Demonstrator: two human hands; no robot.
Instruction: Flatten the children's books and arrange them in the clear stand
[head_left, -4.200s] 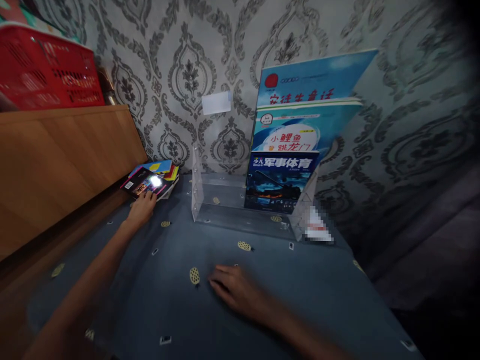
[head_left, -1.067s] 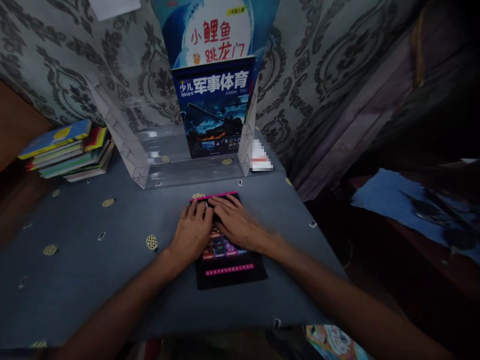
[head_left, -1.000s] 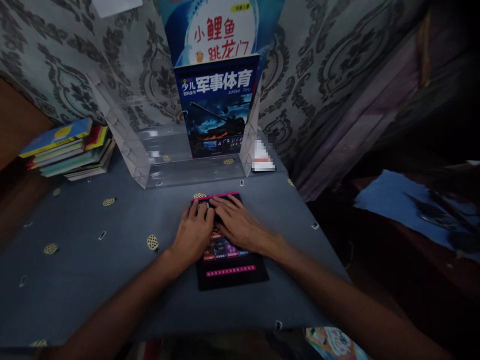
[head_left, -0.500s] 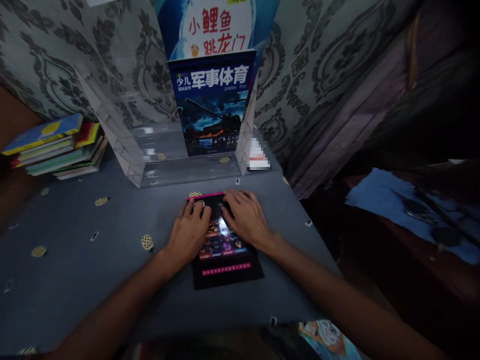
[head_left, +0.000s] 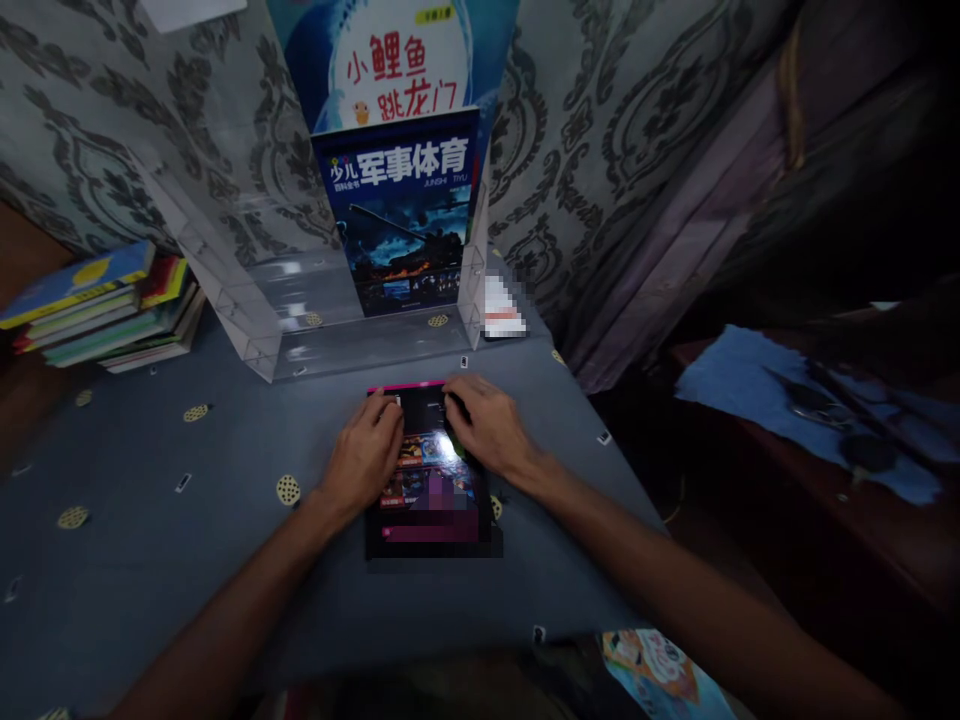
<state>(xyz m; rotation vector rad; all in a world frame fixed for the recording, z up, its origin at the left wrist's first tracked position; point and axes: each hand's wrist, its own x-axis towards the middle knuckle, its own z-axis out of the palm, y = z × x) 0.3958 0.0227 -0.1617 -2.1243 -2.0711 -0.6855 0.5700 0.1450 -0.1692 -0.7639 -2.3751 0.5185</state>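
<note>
resting at the far end of the black book (head_left: pixel 420 452), the left hand (head_left: pixel 367 440) and the right hand (head_left: pixel 491 420) stand apart with the dark cover showing between them. the fingers of both are bent, the left ones at the upper left edge and the right ones at the upper right corner; whether either truly pinches the cover i cannot tell, since the undersides are hidden.

the step in hand seems to be steadying the book from both sides, and it is best done with even, light pressure: fingertips close to the edges, thumbs level, neither hand pulling harder, so the book stays square and the cover does not crease. a glossy cover like this may slip under flat fingers, so the edges probably give the surer hold.

the book appears to lie on the tabletop (head_left: pixel 225 570), in front of the clear rack (head_left: pixel 360 342) and apart from it. its cover is black, with a pink strip along the far edge, rows of small coloured pictures in the middle and a white glare near the right hand; blocky pixels blur the nearer part.

beyond, the dark blue book (head_left: pixel 409 225) stands upright in the right part of the rack, a taller book (head_left: pixel 409 60) rises behind it, and the patterned wall (head_left: pixel 600 110) closes the view.
</note>
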